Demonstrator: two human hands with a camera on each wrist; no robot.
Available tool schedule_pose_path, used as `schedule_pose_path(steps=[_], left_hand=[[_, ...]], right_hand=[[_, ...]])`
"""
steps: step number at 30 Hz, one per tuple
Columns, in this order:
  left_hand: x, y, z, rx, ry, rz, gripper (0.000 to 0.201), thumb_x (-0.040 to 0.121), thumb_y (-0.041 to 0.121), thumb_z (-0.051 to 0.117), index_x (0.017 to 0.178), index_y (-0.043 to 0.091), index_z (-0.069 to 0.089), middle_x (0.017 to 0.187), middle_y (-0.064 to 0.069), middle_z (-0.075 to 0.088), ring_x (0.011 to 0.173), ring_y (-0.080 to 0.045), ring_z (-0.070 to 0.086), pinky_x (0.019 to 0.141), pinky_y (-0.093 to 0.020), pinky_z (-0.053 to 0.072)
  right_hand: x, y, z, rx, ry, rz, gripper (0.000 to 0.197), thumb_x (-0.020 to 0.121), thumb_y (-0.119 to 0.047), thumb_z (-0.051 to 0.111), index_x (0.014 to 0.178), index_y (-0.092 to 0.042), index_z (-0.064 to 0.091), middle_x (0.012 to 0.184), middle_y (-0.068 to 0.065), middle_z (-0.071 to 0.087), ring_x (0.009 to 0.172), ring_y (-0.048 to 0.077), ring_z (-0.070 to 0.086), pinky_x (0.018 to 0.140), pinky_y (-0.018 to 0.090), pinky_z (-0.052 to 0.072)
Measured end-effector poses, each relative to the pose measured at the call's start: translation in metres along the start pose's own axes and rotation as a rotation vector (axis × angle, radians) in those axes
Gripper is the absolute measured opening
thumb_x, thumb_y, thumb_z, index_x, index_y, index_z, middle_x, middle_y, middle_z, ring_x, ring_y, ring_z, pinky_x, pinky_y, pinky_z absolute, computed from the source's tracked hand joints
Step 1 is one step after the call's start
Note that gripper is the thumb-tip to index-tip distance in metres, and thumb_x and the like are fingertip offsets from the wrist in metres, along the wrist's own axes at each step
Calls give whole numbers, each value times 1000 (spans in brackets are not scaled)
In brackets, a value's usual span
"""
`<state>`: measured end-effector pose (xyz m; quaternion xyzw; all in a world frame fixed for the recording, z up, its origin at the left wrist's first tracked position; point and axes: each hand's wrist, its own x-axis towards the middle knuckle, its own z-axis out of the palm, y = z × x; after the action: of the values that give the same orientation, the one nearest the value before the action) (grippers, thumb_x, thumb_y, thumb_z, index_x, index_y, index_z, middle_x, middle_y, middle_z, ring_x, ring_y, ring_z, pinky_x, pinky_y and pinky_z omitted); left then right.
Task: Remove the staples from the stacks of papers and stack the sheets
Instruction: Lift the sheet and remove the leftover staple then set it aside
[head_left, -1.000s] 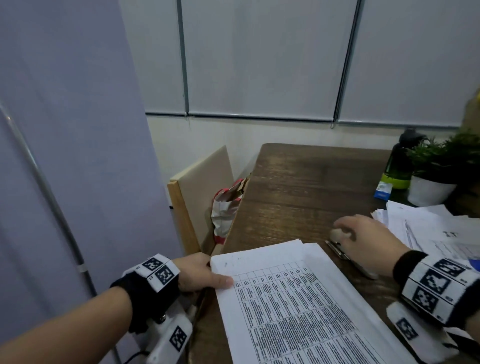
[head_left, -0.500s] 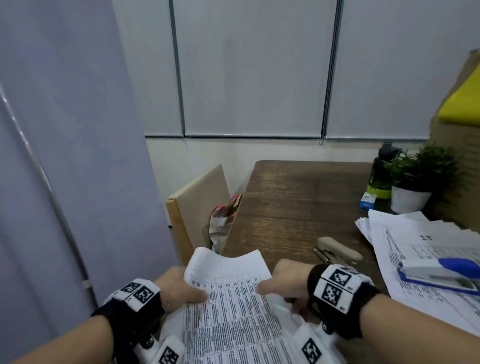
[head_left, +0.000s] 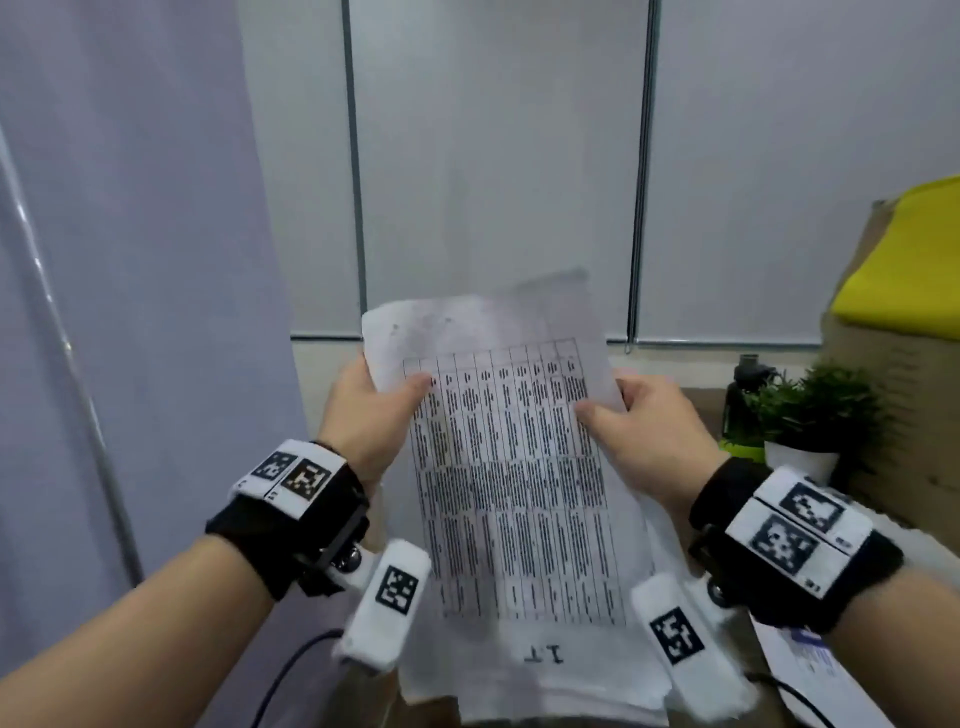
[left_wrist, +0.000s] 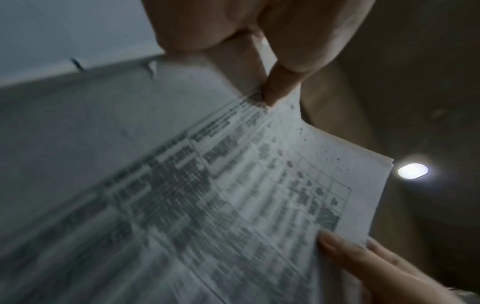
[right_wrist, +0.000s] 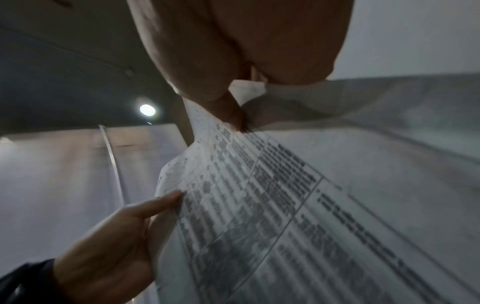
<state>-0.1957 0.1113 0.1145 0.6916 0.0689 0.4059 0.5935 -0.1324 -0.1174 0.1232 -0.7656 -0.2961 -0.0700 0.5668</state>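
I hold a stack of printed sheets (head_left: 511, 483) upright in front of me, its table of text facing me upside down. My left hand (head_left: 371, 405) grips its left edge, thumb across the print and fingers behind. My right hand (head_left: 636, 421) grips the right edge the same way. The left wrist view shows the left thumb (left_wrist: 279, 82) pinching the stack of sheets (left_wrist: 233, 185), whose layered corner shows several sheets. In the right wrist view my right thumb (right_wrist: 228, 111) presses on the same stack of sheets (right_wrist: 285, 205). No staple is visible.
A potted plant (head_left: 810, 415) in a white pot and a dark bottle (head_left: 743, 395) stand at the right, beside a cardboard box (head_left: 904, 415) with something yellow (head_left: 914, 260) on top. More papers (head_left: 810, 670) lie at lower right. Window blinds fill the back.
Both hands took the stack off the table and raised it upright to face height. The right hand left the stapler area and grips the sheets' right edge. The view tilted upward.
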Motion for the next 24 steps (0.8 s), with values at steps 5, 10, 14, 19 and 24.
schedule_pose_path(steps=[5,10,14,19,24], left_hand=[[-22,24,58,-53,100,52,54,81,24,80,121,12,45,100,7,65,91,-6,64,90,-29,53],[-60,-2,87,-48,-46,-131,58,69,37,84,110,16,47,98,7,66,85,-1,61,75,-18,50],[-59,-12,94,-111,-58,-147,46,62,43,81,101,21,68,91,6,76,93,-14,71,90,-36,54],[-52,-13,104,-145,-50,-149,17,84,12,75,97,21,69,86,5,76,86,-12,70,78,-27,51],[-48,-19,112,-75,-94,-146,17,82,3,75,88,17,68,85,-1,74,83,-18,70,82,-33,54]], right_hand=[[-20,-1,-23,109,119,-33,14,93,-10,57,89,-20,67,83,12,68,65,22,56,56,25,49],[-30,55,-35,127,173,132,19,84,-11,67,100,-21,63,90,3,73,85,26,70,77,41,59],[-31,65,-48,155,197,92,25,87,-6,65,109,-17,64,95,-3,73,85,13,70,68,22,54],[-33,74,-57,145,178,87,16,88,-5,64,98,-18,65,93,3,74,89,22,70,80,35,57],[-31,86,-72,109,17,163,23,87,-1,62,106,-15,64,98,0,74,91,17,71,83,33,57]])
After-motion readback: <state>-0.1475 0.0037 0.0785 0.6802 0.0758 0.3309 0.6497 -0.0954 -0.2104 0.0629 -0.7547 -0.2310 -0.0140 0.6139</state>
